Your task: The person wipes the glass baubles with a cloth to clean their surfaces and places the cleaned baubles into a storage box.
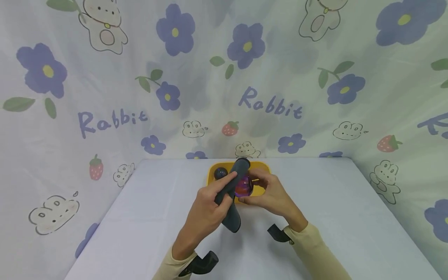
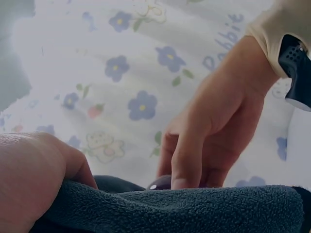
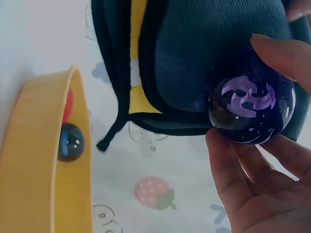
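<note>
My left hand [image 1: 206, 210] grips a dark teal fleece piece [image 1: 231, 219] with black edging, whose exact kind is unclear. In the left wrist view the fleece [image 2: 194, 208] spans the bottom of the picture. Between the thumb and fingers of my right hand [image 1: 274, 194] is a glossy, see-through purple ball [image 1: 244, 187]. A jack-o'-lantern face shows on this ball [image 3: 250, 99] in the right wrist view, where it overlaps the fleece [image 3: 209, 58]. Mostly hidden by the fleece in the left wrist view, the ball lies below the fingers of my right hand [image 2: 209, 131].
Behind the hands, a yellow plastic box [image 1: 265, 167] stands on the white-covered table [image 1: 315, 194]. A dark glossy ball [image 1: 221, 173] and a red ball [image 3: 68, 104] lie in it. The patterned cloth backdrop [image 1: 210, 77] rises behind the table.
</note>
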Motion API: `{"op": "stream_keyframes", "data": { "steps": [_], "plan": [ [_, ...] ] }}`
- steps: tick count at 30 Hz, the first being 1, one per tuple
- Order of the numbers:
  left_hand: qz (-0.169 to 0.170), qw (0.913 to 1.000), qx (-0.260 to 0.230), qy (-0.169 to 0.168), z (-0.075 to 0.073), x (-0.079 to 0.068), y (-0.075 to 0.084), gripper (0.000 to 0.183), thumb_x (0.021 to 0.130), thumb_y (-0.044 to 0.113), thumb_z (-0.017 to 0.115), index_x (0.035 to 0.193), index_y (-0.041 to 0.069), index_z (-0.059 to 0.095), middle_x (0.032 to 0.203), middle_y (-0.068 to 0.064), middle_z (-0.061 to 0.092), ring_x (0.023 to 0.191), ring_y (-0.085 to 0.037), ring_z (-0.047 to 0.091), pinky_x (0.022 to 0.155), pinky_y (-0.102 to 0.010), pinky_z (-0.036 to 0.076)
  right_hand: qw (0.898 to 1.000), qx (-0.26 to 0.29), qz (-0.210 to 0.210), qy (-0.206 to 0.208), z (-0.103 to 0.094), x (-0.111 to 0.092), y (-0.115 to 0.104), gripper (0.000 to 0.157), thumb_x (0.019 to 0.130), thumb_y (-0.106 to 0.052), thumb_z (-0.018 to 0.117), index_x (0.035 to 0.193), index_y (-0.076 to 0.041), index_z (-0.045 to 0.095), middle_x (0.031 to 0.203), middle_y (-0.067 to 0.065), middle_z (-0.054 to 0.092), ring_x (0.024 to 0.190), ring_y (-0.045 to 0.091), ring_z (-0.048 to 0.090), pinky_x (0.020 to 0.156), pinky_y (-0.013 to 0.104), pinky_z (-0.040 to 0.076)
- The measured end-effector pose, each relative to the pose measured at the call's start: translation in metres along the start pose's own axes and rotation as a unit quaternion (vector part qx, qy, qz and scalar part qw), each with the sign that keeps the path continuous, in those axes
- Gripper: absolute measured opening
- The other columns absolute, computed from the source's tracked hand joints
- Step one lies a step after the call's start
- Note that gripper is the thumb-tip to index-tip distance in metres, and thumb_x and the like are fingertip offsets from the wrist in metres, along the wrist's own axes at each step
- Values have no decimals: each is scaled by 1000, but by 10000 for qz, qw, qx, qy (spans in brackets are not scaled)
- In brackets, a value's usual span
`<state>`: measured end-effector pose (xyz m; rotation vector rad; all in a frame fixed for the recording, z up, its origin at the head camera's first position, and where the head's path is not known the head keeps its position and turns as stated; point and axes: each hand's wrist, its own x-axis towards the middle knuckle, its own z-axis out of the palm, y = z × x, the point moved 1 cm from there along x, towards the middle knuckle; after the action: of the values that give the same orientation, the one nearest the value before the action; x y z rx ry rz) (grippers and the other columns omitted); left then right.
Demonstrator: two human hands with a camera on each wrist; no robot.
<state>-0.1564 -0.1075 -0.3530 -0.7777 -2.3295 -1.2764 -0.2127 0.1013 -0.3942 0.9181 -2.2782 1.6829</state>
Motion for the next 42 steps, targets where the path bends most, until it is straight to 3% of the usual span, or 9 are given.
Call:
{"op": "stream_keyframes", "data": {
  "steps": [4, 10, 17, 21, 31, 35, 38, 42],
  "plan": [
    [223, 9997, 12, -57, 0, 0, -2, 58, 89, -7, 58, 143, 11, 62, 141, -9, 67, 110, -18, 69, 91, -36, 59, 9998, 100, -31, -166, 6, -1, -3, 60, 75, -8, 89, 131, -13, 68, 125, 6, 69, 109, 20, 68, 97, 30, 57],
    [295, 9993, 59, -228, -5, 1, -5, 58, 88, -7, 58, 142, 11, 62, 127, -10, 72, 86, -13, 63, 73, -23, 53, 9992, 131, 7, -369, 8, -5, -11, 57, 76, -9, 89, 129, -15, 69, 127, 4, 68, 109, 20, 70, 94, 32, 59],
    [-14, 9987, -166, -478, -14, 3, -7, 56, 90, -7, 56, 142, 13, 63, 98, -8, 69, 59, -3, 45, 57, -20, 43, 9981, 194, -108, -572, 5, -6, -24, 60, 75, -11, 90, 131, -14, 70, 135, 5, 65, 118, 22, 68, 95, 34, 59],
    [-218, 9978, -384, -498, -17, 4, -8, 56, 91, -7, 54, 141, 15, 64, 92, -8, 66, 58, -4, 44, 54, -21, 40, 9973, 330, -156, -637, 2, -8, -30, 62, 75, -10, 90, 133, -12, 68, 136, 8, 65, 119, 25, 68, 95, 35, 59],
    [-920, 9909, -671, -721, -13, 3, -11, 51, 95, -2, 52, 142, 14, 63, 116, -11, 68, 76, -14, 61, 63, -22, 49, 9969, 325, -263, -664, -3, -13, -34, 60, 76, -10, 90, 131, -9, 68, 131, 11, 66, 114, 21, 70, 93, 37, 60],
    [-1275, 9837, -955, -834, -11, 2, -13, 50, 97, 2, 51, 144, 13, 60, 133, -12, 66, 96, -19, 66, 81, -24, 57, 9966, 422, -304, -639, -3, -14, -35, 61, 76, -6, 90, 132, -9, 67, 130, 12, 66, 115, 21, 71, 93, 36, 60],
    [-1548, 9774, -1087, -945, -9, 0, -15, 51, 98, 4, 50, 147, 14, 58, 146, -12, 60, 107, -22, 65, 92, -27, 57, 9966, 480, -286, -612, -2, -15, -34, 60, 76, -6, 89, 132, -10, 67, 130, 11, 66, 115, 22, 70, 94, 33, 59],
    [-1778, 9708, -1210, -1067, -9, -3, -17, 53, 97, 5, 49, 150, 13, 55, 150, -12, 58, 109, -23, 64, 92, -26, 56, 9962, 548, -329, -586, -1, -15, -31, 59, 77, -6, 89, 132, -9, 67, 130, 12, 66, 114, 19, 70, 94, 32, 59]
  ]
}}
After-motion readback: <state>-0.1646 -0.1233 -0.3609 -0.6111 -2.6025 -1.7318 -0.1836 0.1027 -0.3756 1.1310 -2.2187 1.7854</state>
